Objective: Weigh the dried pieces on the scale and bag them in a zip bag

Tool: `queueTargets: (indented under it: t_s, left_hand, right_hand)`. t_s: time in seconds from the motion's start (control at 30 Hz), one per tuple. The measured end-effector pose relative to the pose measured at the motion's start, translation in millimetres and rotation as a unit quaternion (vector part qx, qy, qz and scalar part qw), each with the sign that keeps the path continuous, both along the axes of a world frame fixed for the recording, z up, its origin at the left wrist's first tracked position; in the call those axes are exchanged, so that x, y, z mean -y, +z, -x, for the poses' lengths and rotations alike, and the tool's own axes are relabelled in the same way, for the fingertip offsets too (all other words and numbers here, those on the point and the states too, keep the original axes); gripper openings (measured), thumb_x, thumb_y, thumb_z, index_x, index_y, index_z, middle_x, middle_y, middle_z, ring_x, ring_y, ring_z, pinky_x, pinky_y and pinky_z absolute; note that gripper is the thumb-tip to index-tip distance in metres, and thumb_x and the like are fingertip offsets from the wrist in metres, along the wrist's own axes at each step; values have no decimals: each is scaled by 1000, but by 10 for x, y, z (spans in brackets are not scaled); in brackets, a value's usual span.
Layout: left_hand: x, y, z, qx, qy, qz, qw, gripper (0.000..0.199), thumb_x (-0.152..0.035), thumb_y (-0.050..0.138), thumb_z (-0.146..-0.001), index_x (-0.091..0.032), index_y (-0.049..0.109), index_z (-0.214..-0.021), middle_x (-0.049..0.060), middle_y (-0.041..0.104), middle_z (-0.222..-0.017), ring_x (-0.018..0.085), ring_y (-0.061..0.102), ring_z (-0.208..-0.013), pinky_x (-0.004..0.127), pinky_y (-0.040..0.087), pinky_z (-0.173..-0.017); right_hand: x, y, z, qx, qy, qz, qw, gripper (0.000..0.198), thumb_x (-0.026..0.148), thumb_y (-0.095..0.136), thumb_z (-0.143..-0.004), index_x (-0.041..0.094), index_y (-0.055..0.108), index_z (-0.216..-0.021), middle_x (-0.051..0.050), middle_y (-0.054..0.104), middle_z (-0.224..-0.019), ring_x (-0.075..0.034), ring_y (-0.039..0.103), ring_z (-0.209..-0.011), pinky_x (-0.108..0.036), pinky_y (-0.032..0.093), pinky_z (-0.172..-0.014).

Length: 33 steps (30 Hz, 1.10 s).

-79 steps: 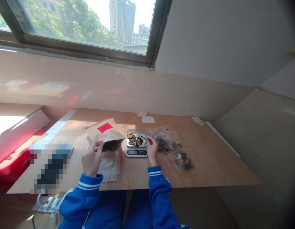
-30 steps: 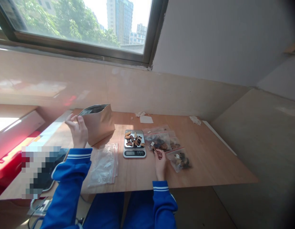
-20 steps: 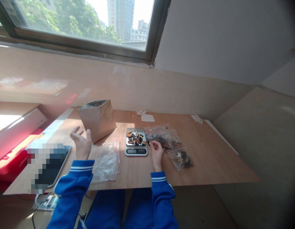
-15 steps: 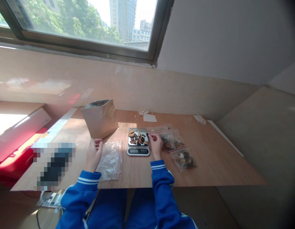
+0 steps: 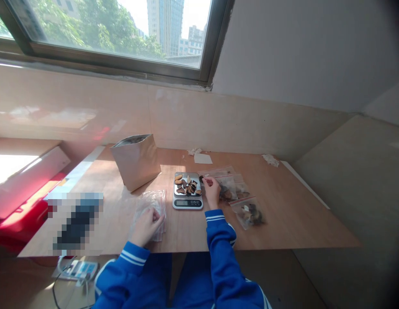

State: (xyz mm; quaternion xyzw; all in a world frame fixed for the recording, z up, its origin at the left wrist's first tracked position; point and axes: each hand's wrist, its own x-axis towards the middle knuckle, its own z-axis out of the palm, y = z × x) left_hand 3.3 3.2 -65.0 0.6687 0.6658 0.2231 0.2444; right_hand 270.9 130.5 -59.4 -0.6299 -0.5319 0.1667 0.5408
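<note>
A small digital kitchen scale (image 5: 187, 203) lies in front of me, with dried slices (image 5: 188, 186) in tan and dark brown spread over its metal plate. Just right of the plate, my right hand (image 5: 212, 192) pinches a small dark dried piece (image 5: 201, 177) between thumb and fingertips. Flat clear zip bags (image 5: 161, 201) with red strips lie left of the scale. My left hand (image 5: 148, 224) is over those bags, fingers curled in; whether it grips anything is hidden. Filled zip bags (image 5: 249, 214) of dried pieces lie beside my right hand, several overlapping.
An open brown kraft pouch (image 5: 136, 165) stands at the back left. A white paper (image 5: 203, 159) and crumpled tissues (image 5: 270, 160) lie near the wall. At left is a blurred-out dark object (image 5: 78, 223). A power strip (image 5: 78, 270) with cables sits below the table's front edge.
My left hand has moved right and nearer to me, from beside the kraft pouch to over the clear bags, its fingers curling. My right hand stays almost in place by the scale.
</note>
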Motion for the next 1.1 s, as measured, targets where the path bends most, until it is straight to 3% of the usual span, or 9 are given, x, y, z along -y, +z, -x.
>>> queueTargets:
  t_s: [0.2, 0.43, 0.6, 0.73, 0.8, 0.87, 0.93, 1.1]
  left_hand:
    - [54, 107, -157, -154, 7, 25, 988, 28, -43, 49, -85, -17, 54, -78, 10, 59, -92, 24, 58, -86, 35, 41, -75]
    - [38, 160, -314, -244, 24, 47, 968, 34, -40, 41, -89, -13, 60, -95, 16, 59, -106, 33, 57, -100, 42, 41, -78]
    - [10, 110, -231, -196, 13, 43, 980, 32, -33, 32, -93, -17, 60, -88, 12, 62, -99, 28, 59, -94, 38, 41, -75]
    - [-19, 78, -158, -98, 54, -17, 994, 30, -31, 31, -92, -19, 54, -77, 7, 61, -77, 21, 61, -76, 32, 42, -69]
    - [-20, 111, -173, -43, 63, -64, 995, 30, -34, 31, -93, -20, 50, -73, 4, 58, -70, 19, 58, -68, 30, 41, -65]
    - [-2, 177, -207, 9, 51, -98, 994, 32, -39, 31, -93, -22, 47, -72, 2, 56, -67, 18, 56, -63, 29, 41, -62]
    - [29, 251, -227, 57, 33, -107, 992, 33, -43, 32, -93, -22, 46, -73, 1, 55, -67, 17, 56, -63, 29, 41, -61]
    - [86, 314, -140, 119, 49, -117, 985, 32, -44, 35, -93, -22, 48, -75, 1, 56, -67, 18, 58, -64, 29, 42, -62]
  right_hand:
    - [463, -160, -95, 55, -21, 9, 998, 34, 48, 53, -84, 17, 67, -82, -9, 67, -79, -19, 55, -65, -32, 44, -67]
    - [979, -457, -281, 61, -6, 40, 997, 35, 50, 52, -84, 19, 67, -83, -8, 65, -79, -22, 57, -73, -35, 45, -70]
    - [1048, -355, -297, 53, -35, 35, 997, 43, 58, 53, -82, 18, 67, -89, -11, 64, -89, -25, 58, -84, -39, 46, -79]
    - [1218, -113, 77, 28, -69, 5, 997, 41, 53, 43, -90, 19, 65, -89, -13, 63, -93, -25, 57, -88, -38, 44, -83]
    - [1331, -6, 423, -26, 25, 34, 999, 39, 49, 38, -93, 20, 64, -92, -10, 65, -91, -21, 58, -79, -33, 47, -74]
    - [1415, 57, 797, -76, 151, 75, 983, 35, 47, 38, -94, 22, 63, -95, -8, 66, -94, -19, 61, -81, -30, 48, -75]
    - [1446, 77, 1115, -102, 221, 103, 964, 33, 47, 42, -93, 23, 61, -102, -7, 66, -101, -19, 62, -87, -30, 49, -78]
    - [1335, 32, 1470, -147, 270, 140, 941, 33, 48, 46, -91, 22, 60, -105, -6, 68, -98, -19, 65, -86, -32, 51, -78]
